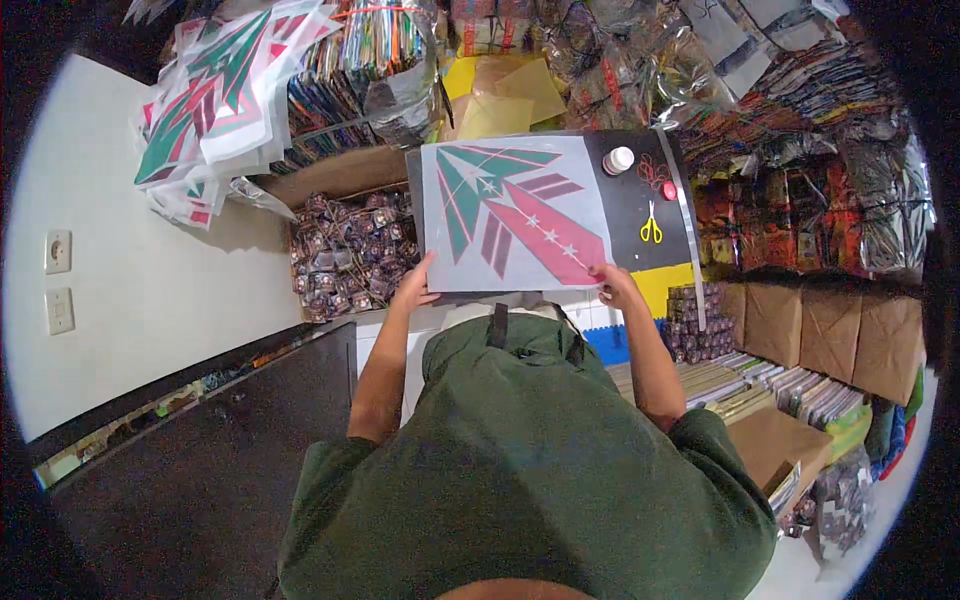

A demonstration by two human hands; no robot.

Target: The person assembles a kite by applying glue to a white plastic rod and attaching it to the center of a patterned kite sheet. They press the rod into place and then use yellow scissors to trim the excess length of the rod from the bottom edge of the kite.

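Hands [415,286] at near corners of sheet [515,215]

Between the fingers [421,272], the printed sheet [518,222] looks smooth and matt, paper or thin plastic, I cannot tell which. Beyond the right fingers [606,274], the scissors [651,222] show plastic handles, and the black board [622,228] looks matt.

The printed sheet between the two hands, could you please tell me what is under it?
A black board shows beyond the printed sheet on both sides; anything else underneath is covered and cannot be seen.
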